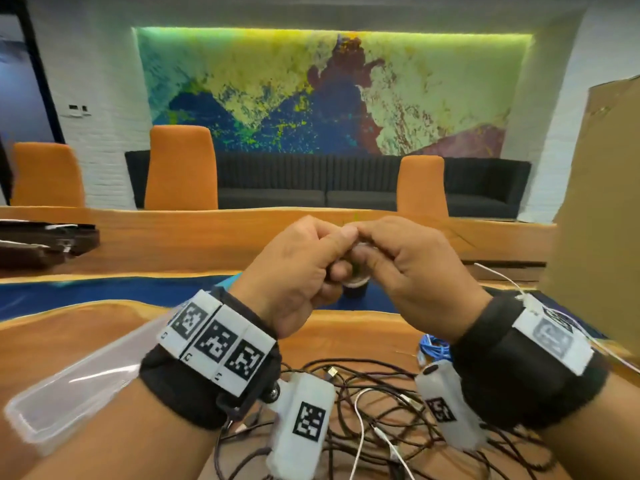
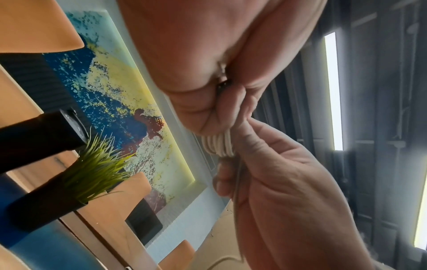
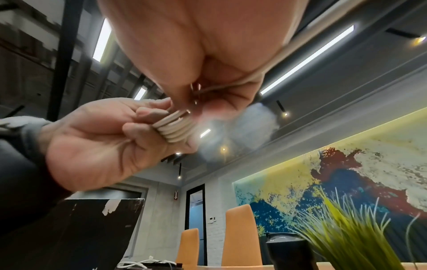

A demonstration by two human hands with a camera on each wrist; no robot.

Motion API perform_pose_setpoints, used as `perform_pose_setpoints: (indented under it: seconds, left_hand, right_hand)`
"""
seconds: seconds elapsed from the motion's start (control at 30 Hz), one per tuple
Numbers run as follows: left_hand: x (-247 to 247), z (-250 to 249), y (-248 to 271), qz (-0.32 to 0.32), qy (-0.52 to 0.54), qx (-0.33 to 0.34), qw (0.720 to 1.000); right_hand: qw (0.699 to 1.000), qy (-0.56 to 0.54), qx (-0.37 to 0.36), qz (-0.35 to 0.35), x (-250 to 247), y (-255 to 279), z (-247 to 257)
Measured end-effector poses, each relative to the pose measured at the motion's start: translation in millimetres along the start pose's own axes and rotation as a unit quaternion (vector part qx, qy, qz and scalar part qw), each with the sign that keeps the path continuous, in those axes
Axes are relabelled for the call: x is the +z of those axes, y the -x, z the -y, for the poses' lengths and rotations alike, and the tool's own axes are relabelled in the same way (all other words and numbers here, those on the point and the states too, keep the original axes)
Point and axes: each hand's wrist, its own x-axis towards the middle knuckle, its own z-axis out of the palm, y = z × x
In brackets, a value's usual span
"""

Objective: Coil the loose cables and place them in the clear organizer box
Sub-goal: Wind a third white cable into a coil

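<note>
White cable coil (image 3: 173, 130): pinched between left hand (image 1: 298, 268) and right hand (image 1: 412, 271), raised above tabletop (image 1: 346, 337). Below the hands: tangled loose cables (image 1: 374, 403). Left of them: clear organizer box (image 1: 69, 386). Beyond: potted grass (image 2: 97, 168), orange chairs (image 1: 180, 168).

Wooden table (image 1: 346, 337) (tangled cables (image 1: 381, 410), organizer box (image 1: 69, 393))

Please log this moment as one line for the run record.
left hand: grips white cable coil | right hand: pinches its end | clear organizer box: no cables seen inside | tangled cables: on table
</note>
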Motion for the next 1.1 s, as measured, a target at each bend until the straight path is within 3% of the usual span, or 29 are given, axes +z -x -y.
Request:
perform_pose_setpoints:
  seconds: [0.1, 0.27, 0.37, 0.47, 0.63, 0.73, 0.87, 1.0, 1.1]
  left_hand:
    - [0, 13, -6, -0.051, 0.057, 0.014, 0.997]
    - [0, 29, -5, -0.042, 0.098, 0.030, 0.994]
    - [0, 36, -6, -0.069, -0.040, 0.063, 0.995]
    - [-2, 41, -9, -0.115, -0.256, 0.142, 0.949]
    - [-2, 34, -10, -0.096, -0.375, 0.169, 0.906]
    - [-4, 32, -13, -0.082, -0.323, 0.176, 0.926]
    - [-8, 31, -14, -0.056, -0.081, 0.094, 0.991]
    - [-21, 23, -14, -0.085, 0.003, 0.082, 0.993]
    - [-32, 17, -13, -0.117, -0.001, 0.091, 0.989]
  right_hand:
    - [0.999, -0.006, 0.000, -0.043, 9, 3, -8]
    - [0.996, -0.025, 0.021, -0.080, 20, 8, -16]
    - [0.995, -0.013, 0.024, -0.096, 28, 13, -23]
    - [0.993, 0.007, 0.026, -0.113, 33, 19, -29]
    - [0.989, 0.029, 0.020, -0.144, 32, 24, -33]
    - [0.990, 0.029, 0.027, -0.137, 31, 24, -32]
    - [0.991, -0.058, 0.057, -0.105, 27, 20, -24]
    - [0.984, -0.158, 0.083, -0.013, 12, 19, -27]
    - [0.995, -0.042, 0.093, 0.005, 8, 24, -41]
